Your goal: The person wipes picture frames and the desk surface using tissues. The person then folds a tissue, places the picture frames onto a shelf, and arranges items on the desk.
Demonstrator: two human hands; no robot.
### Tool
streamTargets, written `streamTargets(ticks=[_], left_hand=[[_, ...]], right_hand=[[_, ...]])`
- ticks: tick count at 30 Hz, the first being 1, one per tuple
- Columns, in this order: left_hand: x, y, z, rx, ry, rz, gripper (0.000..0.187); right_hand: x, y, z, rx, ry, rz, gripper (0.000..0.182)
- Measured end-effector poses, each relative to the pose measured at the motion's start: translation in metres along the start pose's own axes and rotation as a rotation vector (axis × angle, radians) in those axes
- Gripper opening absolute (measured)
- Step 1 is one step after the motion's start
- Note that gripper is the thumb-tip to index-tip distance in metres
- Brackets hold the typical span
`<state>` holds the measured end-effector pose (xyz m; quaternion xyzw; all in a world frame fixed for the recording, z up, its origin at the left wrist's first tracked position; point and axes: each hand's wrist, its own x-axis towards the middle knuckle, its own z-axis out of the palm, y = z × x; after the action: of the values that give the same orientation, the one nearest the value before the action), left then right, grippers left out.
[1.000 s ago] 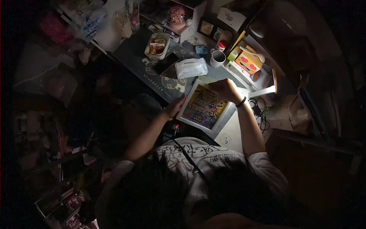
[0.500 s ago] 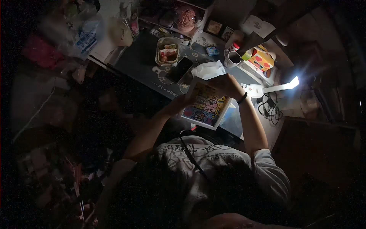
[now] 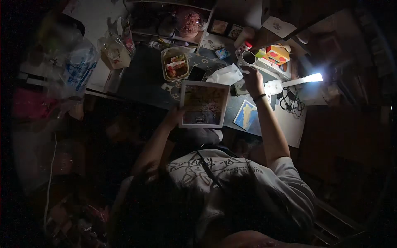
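Observation:
My left hand (image 3: 176,117) grips the left edge of a white-framed picture (image 3: 205,100) with a colourful cartoon print. The frame is held up over the desk's front edge. My right hand (image 3: 253,80), a dark band at its wrist, is over the desk at the right end of a crumpled white tissue-like sheet (image 3: 224,75). Its fingers look pinched on the sheet's edge, though dim light hides their tips. Just beyond them stands a mug (image 3: 248,59) with dark contents. A blue card (image 3: 247,115) with a pale yellow figure lies below my right forearm.
A lit white lamp (image 3: 304,79) shines at the right, with tangled black cables (image 3: 292,103) below it. On the dark desk mat (image 3: 142,76) are a clear container (image 3: 175,65) with packets and a dark phone-like slab (image 3: 197,74). Plastic bags (image 3: 81,62) are at the left.
My right hand has left the framed picture and moved up and right to the white sheet. The frame, now only in my left hand, has shifted left and turned more upright.

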<state>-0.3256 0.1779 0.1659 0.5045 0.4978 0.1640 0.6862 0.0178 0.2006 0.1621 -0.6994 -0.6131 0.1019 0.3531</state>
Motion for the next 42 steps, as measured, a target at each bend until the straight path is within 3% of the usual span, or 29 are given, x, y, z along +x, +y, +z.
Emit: streamTargets(ticks=[1, 3, 5, 9, 12, 13, 15, 19, 24, 25, 27, 30, 32, 34, 36, 38, 40, 42], left_hand=[[0.009, -0.009, -0.004, -0.082, 0.033, -0.074, 0.062], [0.022, -0.027, -0.006, -0.172, 0.069, -0.149, 0.066], [0.028, -0.032, -0.005, -0.285, 0.058, 0.019, 0.070], [0.030, -0.008, -0.004, -0.234, 0.094, -0.021, 0.074], [0.029, -0.004, 0.008, -0.236, 0.341, -0.002, 0.073], [0.036, -0.022, 0.005, -0.225, 0.391, -0.030, 0.072], [0.034, -0.030, 0.003, -0.212, 0.448, -0.069, 0.070], [0.023, -0.022, -0.001, -0.160, 0.501, -0.151, 0.068], [0.022, -0.040, -0.018, -0.157, 0.501, -0.056, 0.080], [0.016, -0.030, -0.023, -0.121, 0.441, -0.205, 0.083], [0.013, -0.041, -0.027, -0.096, 0.382, -0.361, 0.087], [0.015, -0.081, -0.033, -0.160, 0.539, -0.272, 0.083], [0.009, -0.081, -0.033, -0.153, 0.534, -0.248, 0.076], [-0.005, -0.067, -0.029, -0.235, 0.497, -0.215, 0.076], [-0.017, -0.057, -0.027, -0.325, 0.471, -0.186, 0.079], [-0.023, -0.061, -0.028, -0.372, 0.481, -0.217, 0.079], [-0.021, -0.081, -0.029, -0.379, 0.531, -0.227, 0.078], [-0.017, -0.101, -0.029, -0.372, 0.587, -0.234, 0.077]], right_hand=[[0.016, -0.002, -0.002, -0.074, 0.072, -0.045, 0.018], [0.063, 0.003, 0.001, -0.231, 0.028, -0.024, 0.026], [0.108, 0.033, 0.026, -0.342, 0.169, -0.040, 0.040], [0.200, 0.067, 0.049, -0.632, 0.051, 0.042, 0.049], [0.244, 0.106, 0.067, -1.066, 0.066, -0.027, 0.052], [0.265, 0.121, 0.069, -1.011, -0.158, 0.035, 0.050], [0.292, 0.159, 0.058, -0.943, -0.392, 0.095, 0.049], [0.279, 0.153, 0.074, -0.875, -0.350, 0.129, 0.043], [0.253, 0.103, 0.069, -0.556, -0.037, 0.028, 0.036], [0.243, 0.083, 0.062, -0.525, -0.001, -0.009, 0.034], [0.204, 0.018, 0.039, -0.517, 0.019, -0.077, 0.033], [0.158, -0.079, 0.015, -0.534, 0.028, -0.176, 0.032], [0.146, -0.114, 0.022, -0.518, -0.002, -0.409, 0.034], [0.151, -0.125, 0.060, -0.335, -0.004, -0.540, 0.036], [0.150, -0.147, 0.093, -0.072, -0.152, -0.548, 0.039], [0.140, -0.191, 0.129, -0.033, -0.340, -0.493, 0.043], [0.139, -0.214, 0.181, -0.064, -0.382, -0.568, 0.046], [0.134, -0.215, 0.238, -0.060, -0.360, -0.808, 0.052]])
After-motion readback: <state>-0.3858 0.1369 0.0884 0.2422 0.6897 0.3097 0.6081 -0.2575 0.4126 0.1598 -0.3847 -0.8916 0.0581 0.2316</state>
